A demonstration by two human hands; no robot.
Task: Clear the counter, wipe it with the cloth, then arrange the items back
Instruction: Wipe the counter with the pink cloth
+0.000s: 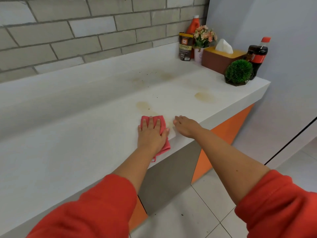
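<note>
A pink cloth (162, 121) lies flat on the white counter (72, 134) near its front edge. My left hand (151, 133) presses on it with fingers spread straight. Just to the right, my right hand (186, 126) rests on the counter with relaxed fingers, holding nothing. Brownish stains (203, 96) and dark crumbs mark the counter beyond the cloth. At the far right end stand a granules pouch (185, 47), an orange bottle (193, 25), a flower pot (203, 42), a tissue box (221, 59), a cola bottle (259, 55) and a green ball plant (238, 72).
A grey brick wall (85, 31) backs the counter. A pale wall (274, 23) closes the right end. Below the front edge are grey and orange cabinet fronts (223, 133) and a tiled floor (197, 212).
</note>
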